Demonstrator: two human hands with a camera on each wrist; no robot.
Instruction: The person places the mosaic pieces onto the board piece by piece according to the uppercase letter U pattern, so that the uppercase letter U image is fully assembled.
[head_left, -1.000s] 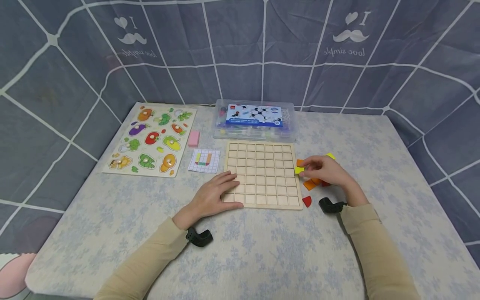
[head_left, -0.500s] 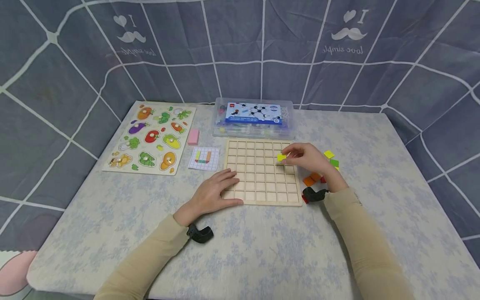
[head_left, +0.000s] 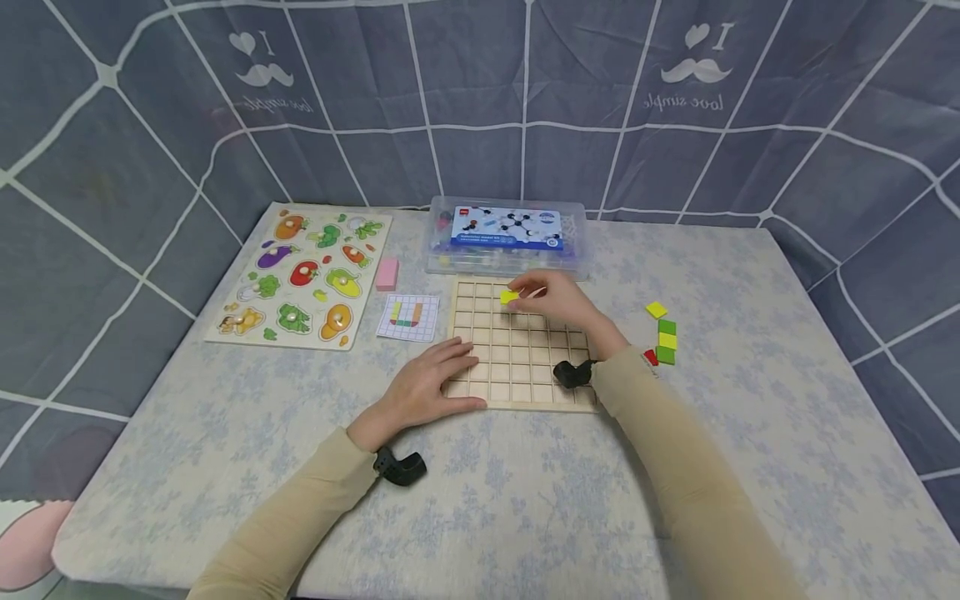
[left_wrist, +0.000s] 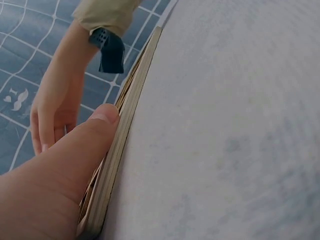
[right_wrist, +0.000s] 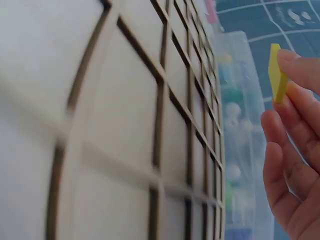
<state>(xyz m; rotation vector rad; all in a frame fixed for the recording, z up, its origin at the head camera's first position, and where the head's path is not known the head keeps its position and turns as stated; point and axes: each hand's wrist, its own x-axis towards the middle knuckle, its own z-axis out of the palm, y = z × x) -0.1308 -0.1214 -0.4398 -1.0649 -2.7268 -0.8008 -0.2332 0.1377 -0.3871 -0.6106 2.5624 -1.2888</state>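
Evidently, a placing step is in hand: the right hand (head_left: pixel 557 298) pinches a yellow tile (head_left: pixel 508 297) above the far rows of the grid board (head_left: pixel 501 354). The left hand (head_left: pixel 423 390), thumb spread from fingers, steadies its near left corner. Next move probably requires lowering the tile squarely.

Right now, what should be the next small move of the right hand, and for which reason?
Perhaps lower the yellow tile into a nearby cell: the right hand pinches it above the wooden grid board, the left hand rests on the board's left side, and the pattern card includes yellow.
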